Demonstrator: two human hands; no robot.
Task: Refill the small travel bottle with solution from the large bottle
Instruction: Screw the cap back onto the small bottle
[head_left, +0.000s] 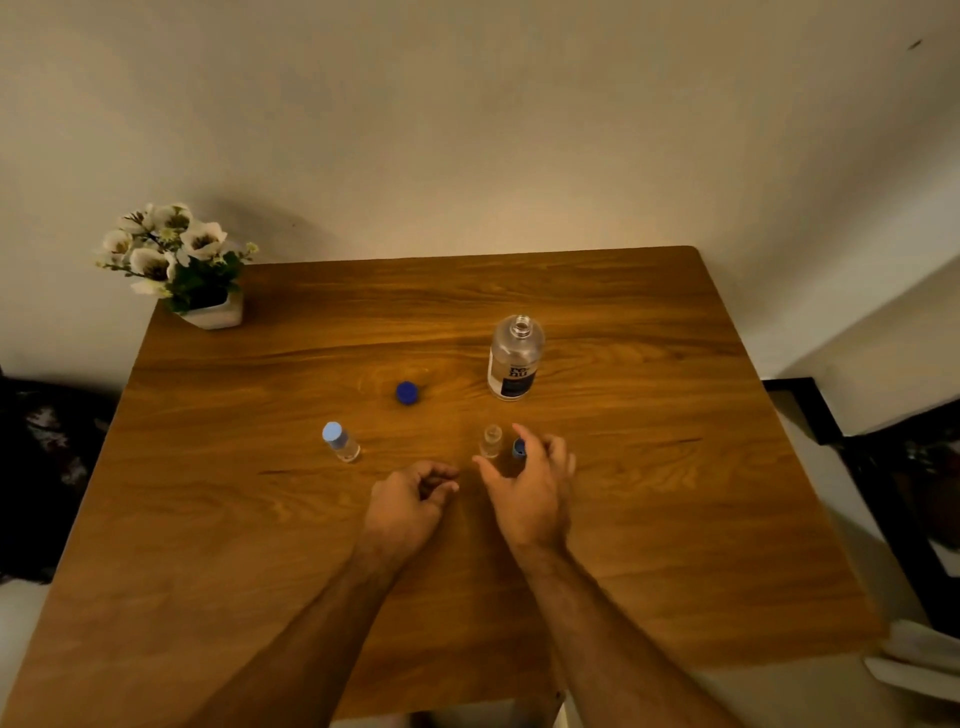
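The large clear bottle (514, 359) with a dark label stands uncapped at the table's centre right. Its dark blue cap (407, 392) lies on the wood to its left. A small clear travel bottle (491, 441) stands open just in front of the large one. My right hand (535, 480) is right beside it, fingers spread, with a small blue cap (519, 449) under the fingertips; whether it grips the cap is unclear. My left hand (410, 493) rests on the table with fingers curled and nothing in it. A second small bottle (340, 441) with a light blue cap stands to the left.
A white pot of artificial flowers (176, 265) sits at the far left corner of the wooden table (675, 519). A wall runs behind the table. Dark furniture stands off the right edge (883, 467).
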